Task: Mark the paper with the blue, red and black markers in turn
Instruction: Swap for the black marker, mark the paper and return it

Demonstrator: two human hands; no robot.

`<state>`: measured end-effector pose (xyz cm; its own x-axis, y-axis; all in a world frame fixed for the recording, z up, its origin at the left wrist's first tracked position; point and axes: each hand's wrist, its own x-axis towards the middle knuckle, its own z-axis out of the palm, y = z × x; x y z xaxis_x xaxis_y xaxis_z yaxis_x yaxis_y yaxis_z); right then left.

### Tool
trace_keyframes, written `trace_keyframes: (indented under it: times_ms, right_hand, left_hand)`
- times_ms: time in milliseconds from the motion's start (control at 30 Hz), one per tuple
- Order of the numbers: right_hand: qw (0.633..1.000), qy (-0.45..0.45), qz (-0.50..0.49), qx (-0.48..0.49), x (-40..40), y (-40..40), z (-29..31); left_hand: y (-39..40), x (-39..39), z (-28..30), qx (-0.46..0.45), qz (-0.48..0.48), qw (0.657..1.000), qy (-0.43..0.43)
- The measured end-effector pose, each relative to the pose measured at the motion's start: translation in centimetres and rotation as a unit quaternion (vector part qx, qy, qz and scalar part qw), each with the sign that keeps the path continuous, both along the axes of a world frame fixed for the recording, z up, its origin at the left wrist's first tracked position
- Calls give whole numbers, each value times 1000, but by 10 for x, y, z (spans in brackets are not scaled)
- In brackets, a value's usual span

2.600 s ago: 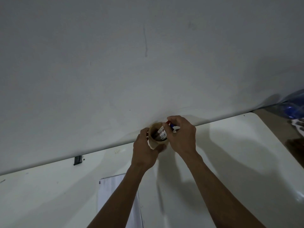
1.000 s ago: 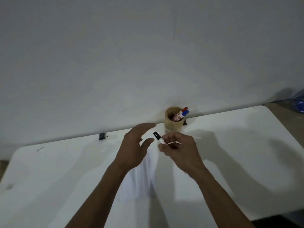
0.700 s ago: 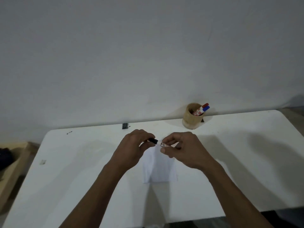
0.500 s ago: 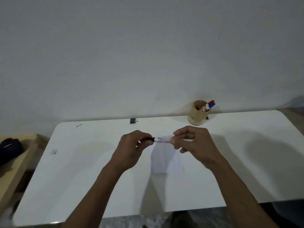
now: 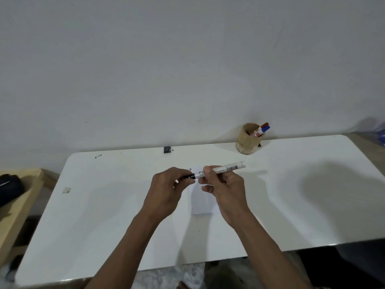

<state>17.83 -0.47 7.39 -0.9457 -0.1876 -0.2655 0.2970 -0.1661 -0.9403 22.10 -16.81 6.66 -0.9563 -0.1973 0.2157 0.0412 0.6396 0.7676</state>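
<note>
I hold the black marker [image 5: 227, 168] level above the paper [image 5: 203, 200], which lies flat in the middle of the white table [image 5: 104, 205]. My right hand [image 5: 224, 187] grips the marker's white barrel. My left hand [image 5: 166, 189] pinches its black cap end at the left. The red marker [image 5: 264, 124] and the blue marker [image 5: 265, 128] stand in the tan wooden cup [image 5: 246, 140] at the back of the table, near the wall. The paper's upper part is hidden behind my hands.
A small black clip [image 5: 167, 149] sits at the table's back edge. A wooden shelf [image 5: 18, 205] with a dark object [image 5: 9, 189] stands left of the table. Blue plastic [image 5: 380, 134] shows at the far right. A small scrap [image 5: 66, 190] lies on the table's left side.
My right hand took the black marker out of the cup and brought it over the paper. My left hand let go of the cup and closed on the marker's cap end.
</note>
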Motion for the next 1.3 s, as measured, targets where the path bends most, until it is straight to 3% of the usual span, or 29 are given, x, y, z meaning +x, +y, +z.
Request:
trace_keyframes:
  times_ms: [200, 367, 533, 867, 1300]
  right_hand:
    - [999, 15, 36, 3, -25, 6, -12]
    - [999, -5, -17, -28, -66, 18, -19]
    - [1000, -10, -16, 0, -93, 23, -33]
    - [998, -47, 3, 39, -108, 16, -65]
    - [997, -37, 20, 57, -112, 14, -72]
  left_hand:
    - [-1, -17, -4, 48, 11, 996, -74]
    - [-19, -37, -15, 78, 65, 986, -133]
    - [-36, -68, -40, -21, 142, 976, -164]
    - [-51, -129, -90, -138, 115, 941, -286]
    - [-48, -113, -88, -88, 163, 934, -305]
